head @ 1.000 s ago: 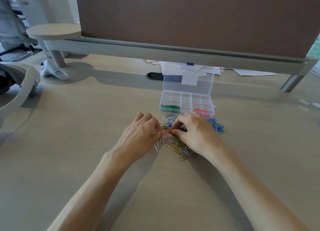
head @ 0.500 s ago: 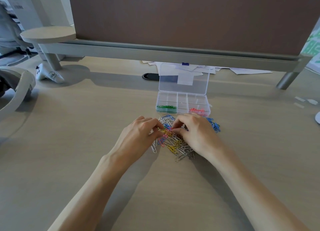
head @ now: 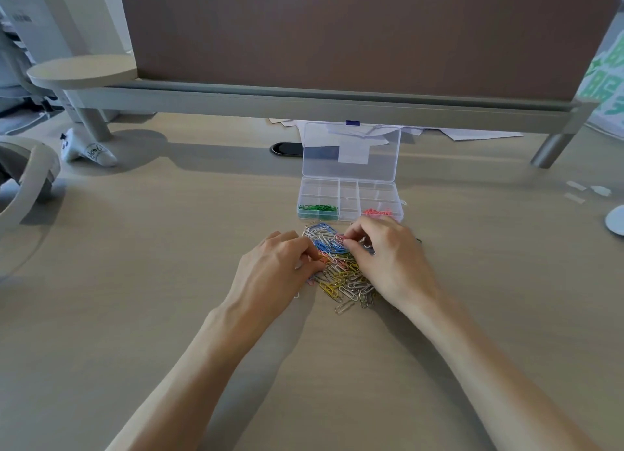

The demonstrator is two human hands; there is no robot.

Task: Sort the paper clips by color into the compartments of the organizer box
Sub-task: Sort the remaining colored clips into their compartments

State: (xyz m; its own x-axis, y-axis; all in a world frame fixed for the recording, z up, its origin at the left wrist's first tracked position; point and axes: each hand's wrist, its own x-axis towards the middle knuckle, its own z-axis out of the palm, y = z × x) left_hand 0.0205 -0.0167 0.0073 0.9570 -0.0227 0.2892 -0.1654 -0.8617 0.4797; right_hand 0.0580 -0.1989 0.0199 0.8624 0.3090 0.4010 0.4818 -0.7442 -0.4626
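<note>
Head view: your right hand (head: pixel 388 258) fingers pinch a red clip (head: pixel 341 238) from the pile (head: pixel 341 271); left hand (head: pixel 280 268) fingers pinch too, can't tell what, probably steadying the tangle.

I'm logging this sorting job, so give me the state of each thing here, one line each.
Clear plastic organizer box: lid open, upright.
Green paper clips: in near-left compartment.
Pink paper clips: in near-right compartment.
Mixed-colour pile of paper clips: loose on the desk, unsorted.
Left hand: fingers pinched in the pile.
Right hand: fingers pinched in the pile.
</note>
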